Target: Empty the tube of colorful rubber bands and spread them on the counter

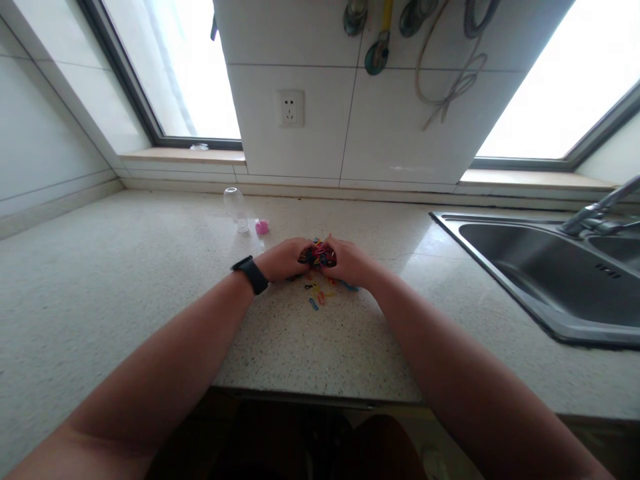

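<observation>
A clump of small coloured bands [318, 255] shows between the left hand [286, 259] and the right hand [349, 259], partly covered by the fingers of both, which curl in and grasp it, with loose bands [321, 299] just in front of it. Behind the clump and to its left are a clear container [234, 208] and a pink piece [262, 227]; the speckled bench [305, 353] reaches a steel sink [530, 273] well to its right, and beyond it rises a tiled wall [310, 150] between bright windows [173, 67].

Both hands [289, 259] [349, 261] around colourful bands [319, 254] on counter [310, 350]
</observation>
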Available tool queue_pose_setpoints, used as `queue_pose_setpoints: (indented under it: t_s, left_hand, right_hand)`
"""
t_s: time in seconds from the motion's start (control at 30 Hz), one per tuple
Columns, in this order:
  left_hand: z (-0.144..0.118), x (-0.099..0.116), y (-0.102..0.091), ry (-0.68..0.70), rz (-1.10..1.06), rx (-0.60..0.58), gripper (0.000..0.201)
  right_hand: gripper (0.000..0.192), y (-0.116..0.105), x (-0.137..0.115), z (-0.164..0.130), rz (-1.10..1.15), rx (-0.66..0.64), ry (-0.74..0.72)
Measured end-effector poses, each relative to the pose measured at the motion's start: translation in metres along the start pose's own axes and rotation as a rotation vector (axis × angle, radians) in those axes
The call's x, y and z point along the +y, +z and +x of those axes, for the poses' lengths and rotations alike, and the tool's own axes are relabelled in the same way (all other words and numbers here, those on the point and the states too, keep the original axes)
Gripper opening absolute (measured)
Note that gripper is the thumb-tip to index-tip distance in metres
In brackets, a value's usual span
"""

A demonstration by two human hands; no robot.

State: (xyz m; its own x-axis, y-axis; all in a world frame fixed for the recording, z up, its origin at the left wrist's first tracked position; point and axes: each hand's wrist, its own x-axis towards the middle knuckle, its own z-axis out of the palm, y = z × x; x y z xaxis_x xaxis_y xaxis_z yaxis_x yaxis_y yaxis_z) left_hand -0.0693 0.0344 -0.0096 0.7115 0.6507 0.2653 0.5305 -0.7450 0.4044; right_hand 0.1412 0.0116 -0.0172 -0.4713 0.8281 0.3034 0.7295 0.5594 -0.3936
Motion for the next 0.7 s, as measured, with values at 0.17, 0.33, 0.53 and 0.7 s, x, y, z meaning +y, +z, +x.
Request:
queue_pose_setpoints:
  t_s: [0.17, 0.33, 0.53, 0.7]
  left_hand:
    - [-0.002, 0.0, -0.004, -0.063, -0.154, 0.066, 0.027]
    - [0.0, -0.006, -0.002, -0.045, -0.257, 0.177, 0.028]
    - [0.003, -0.008, 0.002, -0.061, -0.35, 0.221, 0.025]
    - [0.005, -0.004, 0.001, -0.102, -0.342, 0.237, 0.034]
  right_hand:
    - [0.029, -0.001, -0.002, 0.001, 0.135, 0.099, 0.055]
    - [0.025, 0.004, 0.002, 0.004, 0.278, 0.19, 0.122]
    - [0.021, 0.013, 0.012, 0.01, 0.459, 0.246, 0.122]
    - [0.026, 0.009, 0.007, 0.011, 0.516, 0.236, 0.159]
